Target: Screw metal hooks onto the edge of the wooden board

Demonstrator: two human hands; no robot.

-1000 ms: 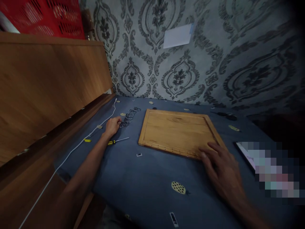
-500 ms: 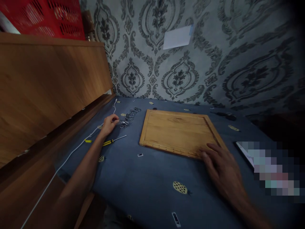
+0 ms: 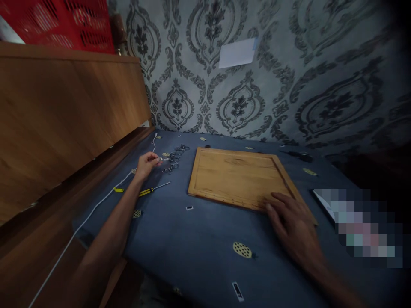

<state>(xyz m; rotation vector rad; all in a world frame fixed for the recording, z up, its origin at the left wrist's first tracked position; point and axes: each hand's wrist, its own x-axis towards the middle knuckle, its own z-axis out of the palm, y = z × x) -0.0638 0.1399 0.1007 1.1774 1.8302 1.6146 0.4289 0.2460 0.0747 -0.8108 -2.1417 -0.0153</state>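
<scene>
My left hand [image 3: 148, 164] pinches a small shiny metal piece [image 3: 165, 159], its curved end pointing right, just above the cloth. Beside those fingertips, several similar metal pieces with curved loops [image 3: 175, 156] lie in a row; their exact kind is too small to make out. Below them rests a screwdriver [image 3: 153, 189] with a yellow and black handle. To the right a framed wooden panel [image 3: 234, 175] lies flat. On its near right corner sits my right hand [image 3: 290, 220], fingers stretched out and slightly apart, touching the wood.
A blue patterned cloth [image 3: 192, 248] covers the surface. A white cable [image 3: 96, 207] runs along its left side by a wooden cabinet [image 3: 73, 102], with a red crate [image 3: 64, 25] on top. Dark tool-like objects [image 3: 300, 156] lie at back right; a blurred-out flat object [image 3: 324, 205] lies right.
My left hand has lifted a metal piece slightly out of the row, and it now shows at the fingertips. My right hand stays on the panel's corner.
</scene>
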